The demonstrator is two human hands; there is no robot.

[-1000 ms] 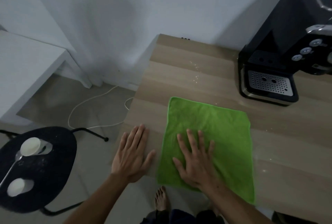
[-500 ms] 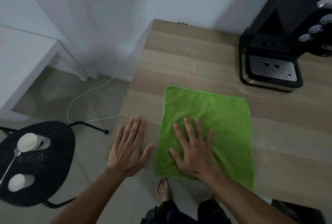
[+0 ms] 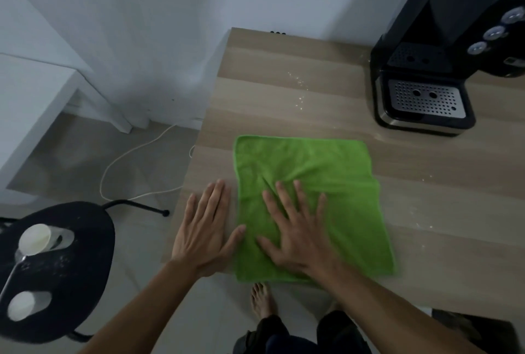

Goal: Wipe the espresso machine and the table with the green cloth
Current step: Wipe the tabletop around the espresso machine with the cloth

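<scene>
The green cloth lies spread flat near the front left corner of the wooden table. My right hand presses flat on the cloth's near left part, fingers spread; the fabric wrinkles above the fingers. My left hand rests palm down on the bare table just left of the cloth, its thumb touching the cloth's edge. The black espresso machine stands at the back right, its perforated metal drip tray facing me. White specks dot the table between cloth and machine.
A black stool at the lower left carries two white cups and a spoon. A white cable loops on the floor beside the table. A white table stands at the left. My bare foot shows below the table edge.
My right hand has slid the cloth a little to the right and turned it, wrinkling it. The view tilted, bringing the machine closer. My left hand stays flat beside the cloth.
</scene>
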